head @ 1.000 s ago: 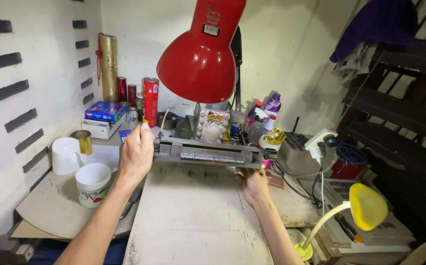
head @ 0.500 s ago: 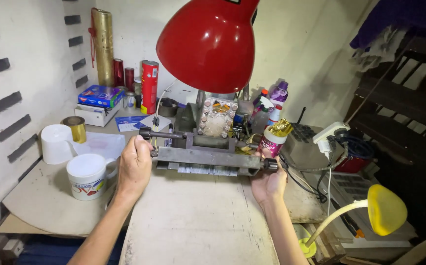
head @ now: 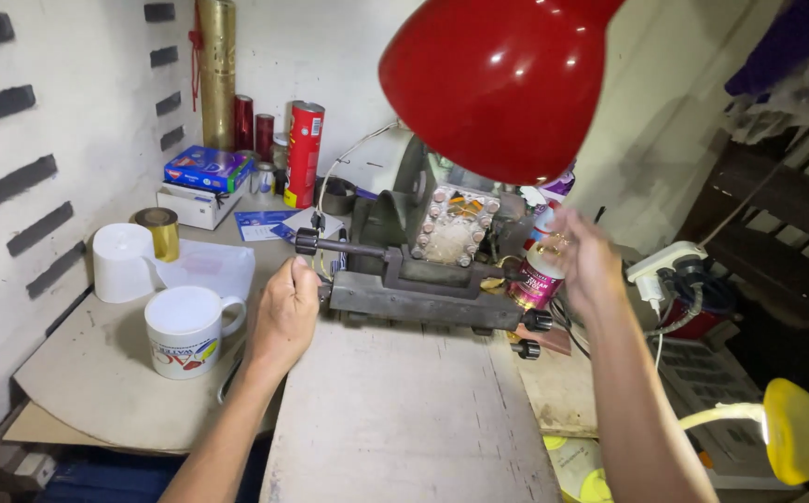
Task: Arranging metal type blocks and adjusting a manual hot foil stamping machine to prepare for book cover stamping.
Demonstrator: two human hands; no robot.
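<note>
A dark grey metal machine (head: 428, 293) with black knobs sits at the far end of a pale wooden board (head: 404, 419). My left hand (head: 283, 312) grips the machine's left end, just below a black-knobbed lever (head: 330, 245). My right hand (head: 583, 256) is raised off the machine and blurred, beside a pink bottle (head: 537, 275) at the machine's right end; its fingers look loosely spread and I see nothing held. A red lamp shade (head: 502, 79) hangs above and hides the machine's top.
A white mug (head: 185, 331), a paper roll (head: 120, 263) and a gold roll (head: 158, 231) stand on the left. Red cans (head: 302, 154), a blue box (head: 207, 169) and a gold tube (head: 216, 74) line the wall. A white power strip (head: 670, 265) and yellow lamp (head: 801, 428) lie right.
The view has closed in on the machine. My right hand has let go of the machine's right end and lifted toward the pink bottle. My left hand still holds the left end.
</note>
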